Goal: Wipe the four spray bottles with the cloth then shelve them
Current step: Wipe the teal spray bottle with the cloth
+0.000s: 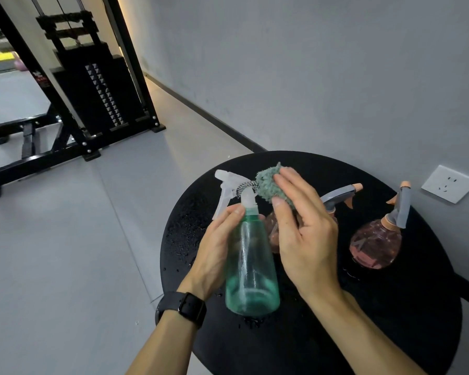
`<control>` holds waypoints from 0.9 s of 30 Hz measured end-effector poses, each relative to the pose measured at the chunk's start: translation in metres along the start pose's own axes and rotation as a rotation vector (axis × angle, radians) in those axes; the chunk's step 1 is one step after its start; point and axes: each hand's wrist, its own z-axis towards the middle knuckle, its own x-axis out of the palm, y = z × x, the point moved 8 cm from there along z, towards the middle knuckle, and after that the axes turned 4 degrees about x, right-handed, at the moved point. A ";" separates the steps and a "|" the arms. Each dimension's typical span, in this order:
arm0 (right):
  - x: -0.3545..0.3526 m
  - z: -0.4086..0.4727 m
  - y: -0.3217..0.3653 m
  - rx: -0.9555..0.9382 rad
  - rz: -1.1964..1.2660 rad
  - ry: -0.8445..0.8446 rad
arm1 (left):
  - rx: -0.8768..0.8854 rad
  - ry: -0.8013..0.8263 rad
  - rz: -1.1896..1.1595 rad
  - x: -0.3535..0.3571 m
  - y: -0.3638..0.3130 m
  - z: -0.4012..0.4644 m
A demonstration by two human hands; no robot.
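Wiping the first of the bottles we can see, none of them shelved yet.
Our left hand (217,247) grips the clear green plastic spray bottle (251,269) above the round black desk (417,307); our right hand (303,234) pinches the fluffy teal cloth (268,182) beside its white trigger head. Next we judge the cloth must rub down the bottle, which looks empty. Two round pink bottles (374,244) wait near the desk's far edge, contents unclear.

no text or label can be read.
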 end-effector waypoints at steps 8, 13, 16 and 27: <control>0.033 -0.005 0.016 -0.143 -0.088 0.214 | 0.022 0.065 0.117 0.013 0.007 -0.005; 0.040 -0.009 0.003 -0.115 -0.159 0.305 | 0.053 0.054 0.077 0.011 0.004 -0.006; 0.039 -0.012 0.001 -0.108 -0.162 0.323 | 0.057 0.044 0.038 0.009 0.002 -0.006; 0.012 -0.013 -0.008 -0.026 -0.045 0.226 | -0.007 -0.035 -0.099 -0.004 0.005 -0.002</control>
